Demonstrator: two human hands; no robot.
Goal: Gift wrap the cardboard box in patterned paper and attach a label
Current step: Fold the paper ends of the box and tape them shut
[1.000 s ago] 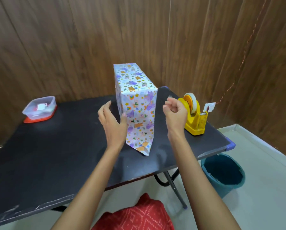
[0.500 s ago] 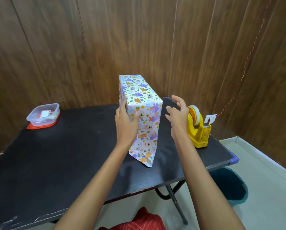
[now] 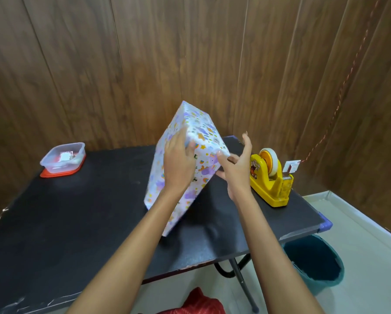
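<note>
L hand grips the tilted wrapped box, R hand open, fingertips steadying its side (prob. tipping it over to finish an end).

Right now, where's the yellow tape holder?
In the head view, the yellow tape dispenser stands on the right side of the black table, just right of the right hand and the tilted wrapped box.
</note>
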